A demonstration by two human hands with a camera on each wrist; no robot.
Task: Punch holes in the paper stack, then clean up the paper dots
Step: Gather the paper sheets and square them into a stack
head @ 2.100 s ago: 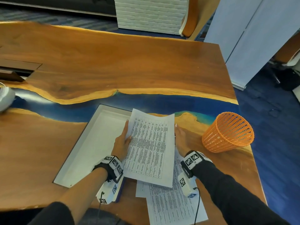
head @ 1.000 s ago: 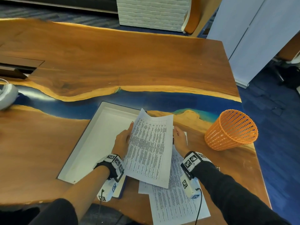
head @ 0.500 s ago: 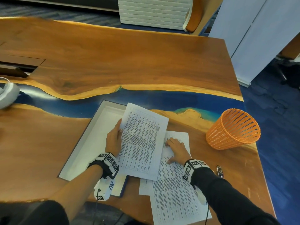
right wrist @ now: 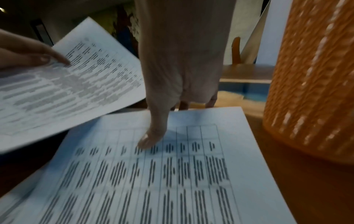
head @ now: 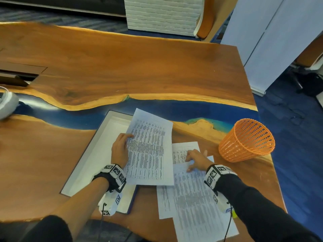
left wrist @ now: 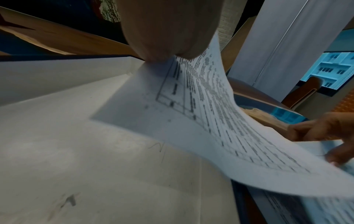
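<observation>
My left hand (head: 121,147) pinches a printed sheet (head: 150,151) by its left edge and holds it tilted above the white tray (head: 94,154). In the left wrist view the sheet (left wrist: 210,121) curves up off the tray floor (left wrist: 57,144). My right hand (head: 194,161) lies spread on the loose printed sheets (head: 192,198) on the table, right of the held sheet. Its thumb (right wrist: 151,136) presses the top loose sheet (right wrist: 172,174), and its fingertips reach that sheet's far edge. No hole punch or paper dots are in view.
An orange mesh basket (head: 246,140) stands on the table close to my right hand, near the table's right edge. A white rounded object (head: 7,103) sits at the far left. A white brick-patterned block (head: 162,14) and pale panels (head: 262,41) stand beyond the table.
My right hand let go of the raised sheet and came down flat onto the loose sheets. The left hand kept the sheet and lowered it toward the tray.
</observation>
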